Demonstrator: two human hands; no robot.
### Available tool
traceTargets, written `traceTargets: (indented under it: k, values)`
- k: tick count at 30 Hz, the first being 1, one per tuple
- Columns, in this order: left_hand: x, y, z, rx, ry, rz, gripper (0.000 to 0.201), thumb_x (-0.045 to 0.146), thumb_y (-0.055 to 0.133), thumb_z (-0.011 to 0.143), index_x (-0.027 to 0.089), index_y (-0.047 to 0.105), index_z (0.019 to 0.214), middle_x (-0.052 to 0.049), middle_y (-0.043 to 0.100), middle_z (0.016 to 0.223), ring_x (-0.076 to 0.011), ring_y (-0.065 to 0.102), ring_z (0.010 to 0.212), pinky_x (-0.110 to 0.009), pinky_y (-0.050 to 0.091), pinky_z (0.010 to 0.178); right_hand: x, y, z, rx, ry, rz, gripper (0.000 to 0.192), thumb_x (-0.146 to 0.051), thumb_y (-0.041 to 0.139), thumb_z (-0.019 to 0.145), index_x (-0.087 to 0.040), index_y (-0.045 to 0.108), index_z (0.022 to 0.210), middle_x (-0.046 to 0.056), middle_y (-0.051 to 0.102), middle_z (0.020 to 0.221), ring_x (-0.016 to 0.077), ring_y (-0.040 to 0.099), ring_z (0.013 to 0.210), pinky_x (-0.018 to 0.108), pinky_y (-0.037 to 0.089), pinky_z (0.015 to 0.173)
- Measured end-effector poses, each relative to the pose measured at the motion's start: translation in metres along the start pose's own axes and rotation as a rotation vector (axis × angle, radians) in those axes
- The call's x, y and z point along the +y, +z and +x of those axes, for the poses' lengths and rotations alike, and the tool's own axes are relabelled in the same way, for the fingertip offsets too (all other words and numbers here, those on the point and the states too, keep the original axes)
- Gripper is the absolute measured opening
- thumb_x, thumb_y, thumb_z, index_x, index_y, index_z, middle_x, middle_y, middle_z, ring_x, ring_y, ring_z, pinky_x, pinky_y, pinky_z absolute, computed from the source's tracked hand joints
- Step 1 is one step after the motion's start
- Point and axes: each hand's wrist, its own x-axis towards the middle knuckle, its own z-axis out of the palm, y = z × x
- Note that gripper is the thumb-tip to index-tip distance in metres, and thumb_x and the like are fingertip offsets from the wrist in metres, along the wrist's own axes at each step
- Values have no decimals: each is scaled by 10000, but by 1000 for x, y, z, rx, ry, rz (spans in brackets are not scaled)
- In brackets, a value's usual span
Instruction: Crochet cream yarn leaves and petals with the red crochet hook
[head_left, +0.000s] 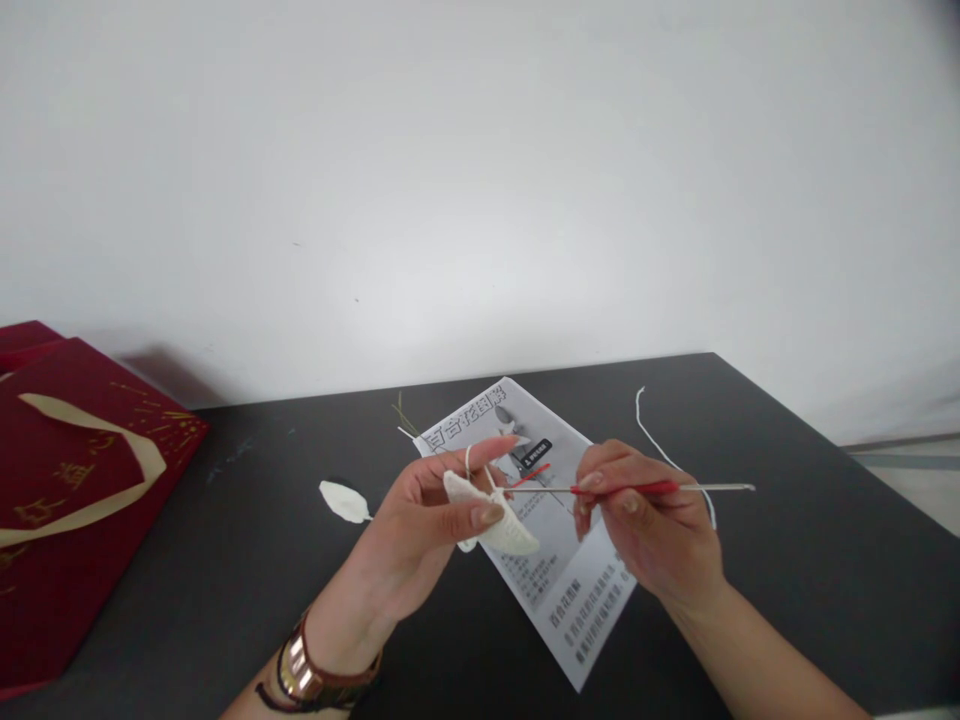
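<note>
My left hand point(439, 510) pinches a white crocheted piece point(512, 532) between thumb and fingers, with a strand of white yarn looped over the raised index finger. In my right hand point(649, 515) is a crochet hook point(675, 488) with a red grip and metal ends, held level. Its left tip reaches the upper edge of the crocheted piece near my left thumb; whether it passes through a stitch is too small to tell. Beneath both hands lies a printed sheet point(574, 640) with a flower picture and text. A small red stick-like thing point(534, 473) shows above the hook's shaft.
A white leaf-shaped crocheted piece point(343, 501) lies on the dark table point(247, 560) left of my left hand. A red gift bag point(90, 440) with a cream ribbon stands at the left. White yarn point(651, 435) trails behind my right hand. A white wall rises behind.
</note>
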Motion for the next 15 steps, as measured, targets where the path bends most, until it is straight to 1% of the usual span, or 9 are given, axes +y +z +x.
traceTargets:
  k: [8,13,15]
  values:
    - [3,-4,1,-103,-90,-29,442,140,827,638,143,747,1073,-23,679,746,-118,592,696,-227,423,687,-3,-3,2,-37,27,25,131,-251,676,854,-198,774,923,44,637,761,140,621,624,227,550,463]
    - [2,-8,2,-168,-164,-46,469,156,835,628,154,742,1087,-46,706,803,-129,600,715,-237,427,700,-4,-7,3,-82,32,13,131,-252,674,855,-193,774,915,48,633,773,144,613,631,234,555,462]
    - [2,-10,3,-176,-183,-50,474,162,845,611,152,747,1075,-41,701,785,-116,587,693,-221,419,679,-6,-8,3,-103,25,3,132,-247,671,857,-189,772,920,52,641,772,152,615,647,242,563,475]
